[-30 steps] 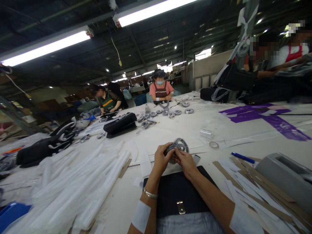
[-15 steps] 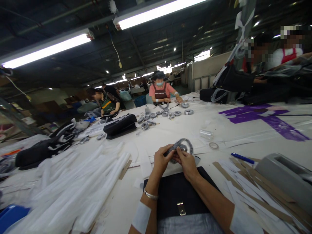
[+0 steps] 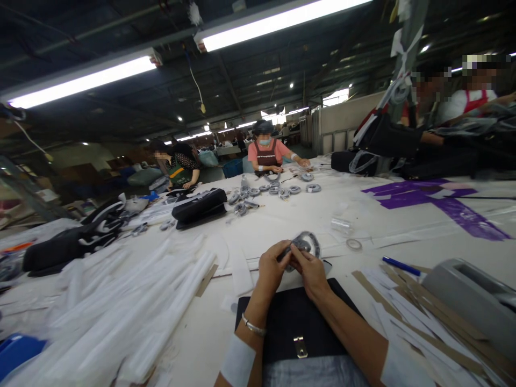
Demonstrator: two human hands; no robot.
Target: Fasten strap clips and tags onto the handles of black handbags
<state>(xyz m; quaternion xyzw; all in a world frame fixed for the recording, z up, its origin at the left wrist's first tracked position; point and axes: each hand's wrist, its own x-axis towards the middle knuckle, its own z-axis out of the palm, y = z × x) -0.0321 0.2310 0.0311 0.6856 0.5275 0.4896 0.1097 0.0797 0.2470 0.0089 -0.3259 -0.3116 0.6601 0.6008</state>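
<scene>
Both my hands meet over the white table point(image 3: 282, 215), pinching a coiled grey strap point(image 3: 305, 243). My left hand point(image 3: 273, 269) grips its near left side with curled fingers. My right hand point(image 3: 309, 271) pinches the same coil from the right. Under my wrists lies a flat black bag point(image 3: 296, 320) with a metal clasp point(image 3: 299, 345). A silver bracelet rings my left wrist.
White rolled sheets point(image 3: 133, 306) pile at left. Card strips point(image 3: 419, 317), a blue pen point(image 3: 401, 265) and a grey machine point(image 3: 471, 293) lie right. A tape ring point(image 3: 353, 244), more grey coils point(image 3: 278, 189) and black bags point(image 3: 199, 207) sit farther off. Other people work at the far edges.
The coil has been turned slightly in my fingers and sits a little to the right. The view has shifted a bit; a far person has reached an arm out.
</scene>
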